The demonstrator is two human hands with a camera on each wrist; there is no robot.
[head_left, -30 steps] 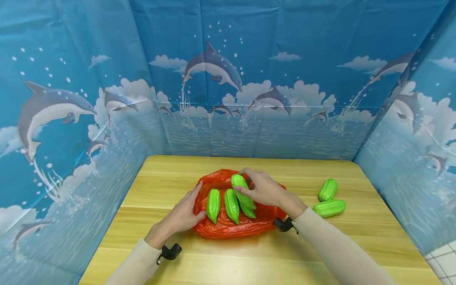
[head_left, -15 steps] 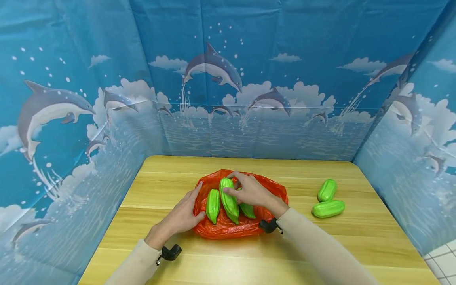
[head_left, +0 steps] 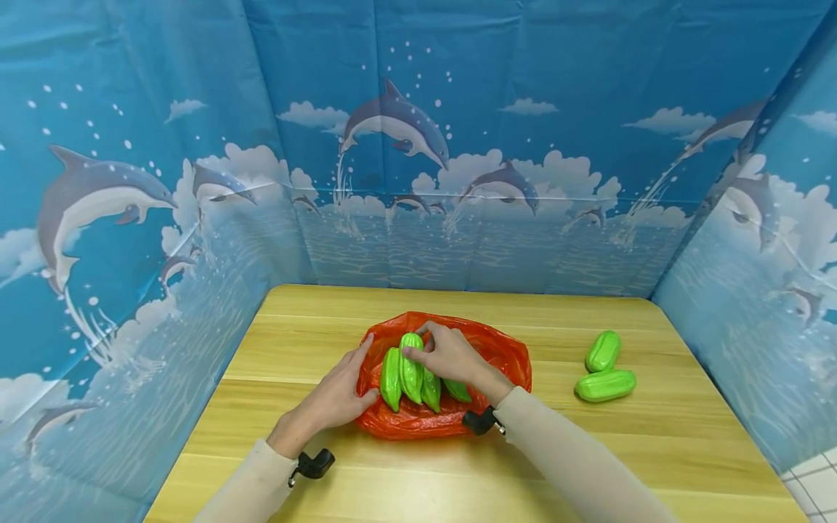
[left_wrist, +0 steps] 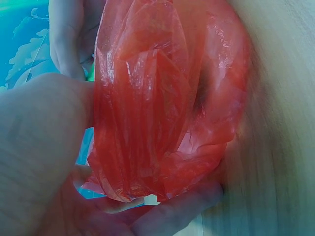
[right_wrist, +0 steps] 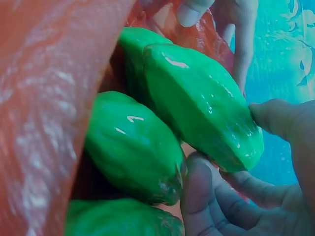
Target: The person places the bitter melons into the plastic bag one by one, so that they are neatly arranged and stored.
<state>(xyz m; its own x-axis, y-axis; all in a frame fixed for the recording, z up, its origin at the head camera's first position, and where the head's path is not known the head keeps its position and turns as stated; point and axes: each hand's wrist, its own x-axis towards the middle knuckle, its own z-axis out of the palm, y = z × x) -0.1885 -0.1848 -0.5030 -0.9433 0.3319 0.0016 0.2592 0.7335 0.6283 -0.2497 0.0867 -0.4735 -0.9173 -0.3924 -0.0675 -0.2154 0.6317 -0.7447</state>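
A red plastic bag (head_left: 506,363) lies with its mouth spread wide on the table, several glossy green star fruit inside. My right hand (head_left: 450,356) pinches one star fruit (head_left: 410,374) near its far end, thumb on one side and fingers on the other. That fruit tilts over the others, between a star fruit (head_left: 389,381) on its left and another (head_left: 431,392) on its right. At the bag's left side, my left hand (head_left: 335,392) holds the rim, with the thumb inside and fingers outside against the red plastic (left_wrist: 142,113).
Two more green fruit lie on the table's right side, one upright-lying fruit (head_left: 604,351) behind a crosswise fruit (head_left: 605,386). The wooden table (head_left: 314,312) is bordered by a blue dolphin-print curtain (head_left: 549,247) at the back and both sides.
The held star fruit has moved left, from the bag's right part over the middle fruit to beside the leftmost one, and sits lower. My left hand has stayed at the rim.
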